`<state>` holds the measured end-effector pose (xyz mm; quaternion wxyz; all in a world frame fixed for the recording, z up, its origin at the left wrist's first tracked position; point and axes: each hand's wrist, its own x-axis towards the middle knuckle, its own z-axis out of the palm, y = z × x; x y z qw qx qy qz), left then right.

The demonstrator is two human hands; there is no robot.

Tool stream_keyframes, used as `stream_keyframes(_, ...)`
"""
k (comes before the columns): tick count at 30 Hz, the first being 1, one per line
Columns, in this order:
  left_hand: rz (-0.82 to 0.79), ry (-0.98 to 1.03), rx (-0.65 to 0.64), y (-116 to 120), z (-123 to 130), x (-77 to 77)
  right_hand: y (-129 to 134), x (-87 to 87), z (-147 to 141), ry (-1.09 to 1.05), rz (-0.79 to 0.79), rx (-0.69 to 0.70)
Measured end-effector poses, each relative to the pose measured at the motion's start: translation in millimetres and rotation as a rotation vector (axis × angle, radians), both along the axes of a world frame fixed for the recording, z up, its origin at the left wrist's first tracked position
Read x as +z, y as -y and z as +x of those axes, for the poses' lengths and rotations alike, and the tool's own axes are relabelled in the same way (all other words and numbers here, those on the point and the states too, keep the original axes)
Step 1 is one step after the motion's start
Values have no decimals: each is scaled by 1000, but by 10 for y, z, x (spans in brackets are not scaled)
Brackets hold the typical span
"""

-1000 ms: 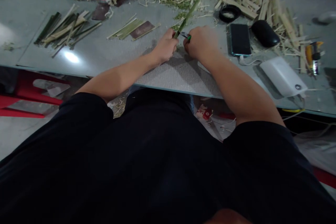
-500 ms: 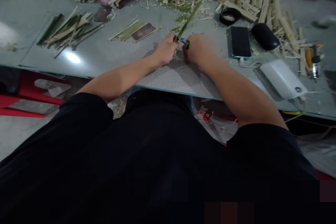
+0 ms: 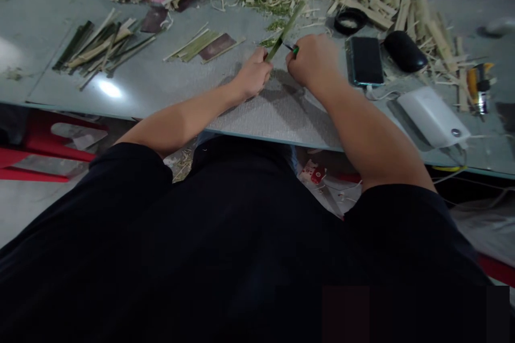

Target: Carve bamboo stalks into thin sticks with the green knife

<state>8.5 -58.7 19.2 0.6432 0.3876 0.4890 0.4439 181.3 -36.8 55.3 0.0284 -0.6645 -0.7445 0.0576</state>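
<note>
The left hand point(image 3: 256, 72) is clamped on the near end of a green strip point(image 3: 286, 31) slanting over the desk point(image 3: 193, 88); the right hand point(image 3: 311, 61) grips a green-handled tool point(image 3: 295, 49), its tip beside the strip.

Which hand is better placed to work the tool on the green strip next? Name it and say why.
Right, most likely: the right hand holds the green-handled tool just beside the green strip, while the left hand grips the strip's near end.
</note>
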Motion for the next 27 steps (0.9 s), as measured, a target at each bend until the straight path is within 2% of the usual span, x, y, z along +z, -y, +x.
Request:
stream_keyframes(5,-182,147,-16,28,-11,73,-28,-80,-27,76,-72,96)
stream_keyframes(10,-101,50,-3,21,-9,107,-28,-35,-47,93,24,46)
stream_keyframes(16,-109,39,30,69,11,153,-67,-77,-2,70,-35,83)
stream_keyframes(20,-44,-24,9,131,33,199,-137,-59,89,-12,51,-11)
stream_keyframes(22,-35,-23,1,138,36,182,-134,-56,95,-34,48,-8)
stream_keyframes(27,-11,7,-14,60,4,74,-105,-87,20,79,-33,83)
